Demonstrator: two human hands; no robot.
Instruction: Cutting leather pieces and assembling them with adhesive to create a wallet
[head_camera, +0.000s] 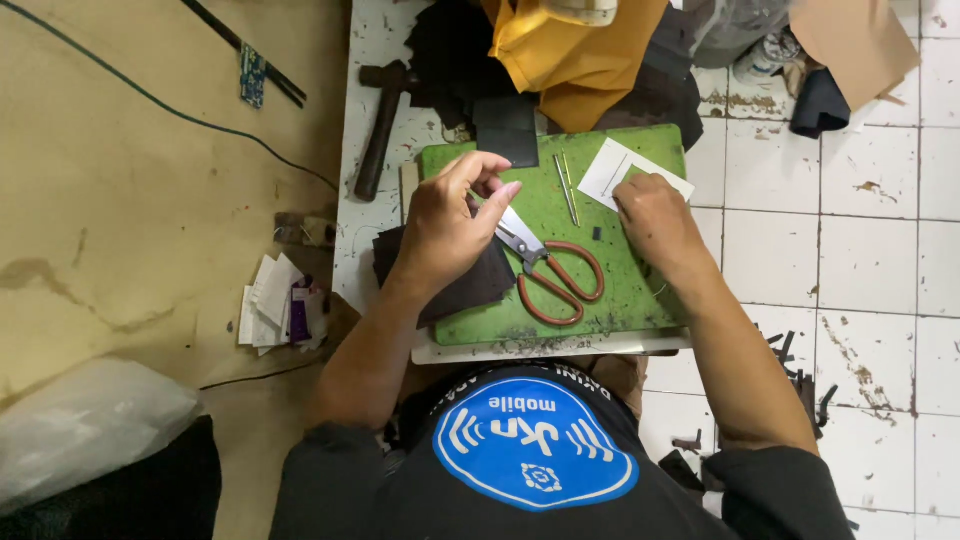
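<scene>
My left hand (445, 225) hovers over the left part of a green cutting mat (630, 290), fingertips pinched together near the blades of brown-handled scissors (550, 275) that lie on the mat; I cannot tell whether anything small sits between the fingers. Under that hand lies a dark leather piece (470, 290). My right hand (655, 220) rests fingers-down on the mat's upper right, touching a white card template (610, 170). Two thin metal rods (566, 188) lie between the hands.
A hammer (380, 130) lies left of the mat. Dark leather pieces (505, 125) and mustard-yellow cloth (570, 60) sit behind it. Paper scraps (280, 305) lie on the brown floor sheet at left. White tiles with dark offcuts (800, 385) at right.
</scene>
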